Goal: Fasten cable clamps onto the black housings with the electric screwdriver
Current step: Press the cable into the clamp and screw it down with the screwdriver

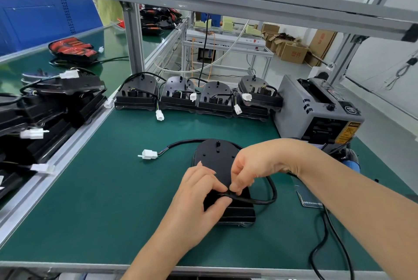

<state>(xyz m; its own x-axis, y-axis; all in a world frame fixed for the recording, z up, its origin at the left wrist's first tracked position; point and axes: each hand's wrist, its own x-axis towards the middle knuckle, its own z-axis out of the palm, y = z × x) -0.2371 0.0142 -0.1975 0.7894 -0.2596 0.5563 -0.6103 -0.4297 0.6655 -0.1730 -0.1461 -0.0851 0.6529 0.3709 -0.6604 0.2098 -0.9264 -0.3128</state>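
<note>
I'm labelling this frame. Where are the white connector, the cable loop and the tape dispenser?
white connector (148, 154): head view, plug body.
cable loop (272, 191): head view, outer bend.
tape dispenser (316, 110): head view, grey side panel.

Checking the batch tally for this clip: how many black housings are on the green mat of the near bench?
5. Four stand in a row at the back: far left, second, third, and fourth beside the grey machine. One lies under both hands. The side conveyor's pile isn't counted.
</note>
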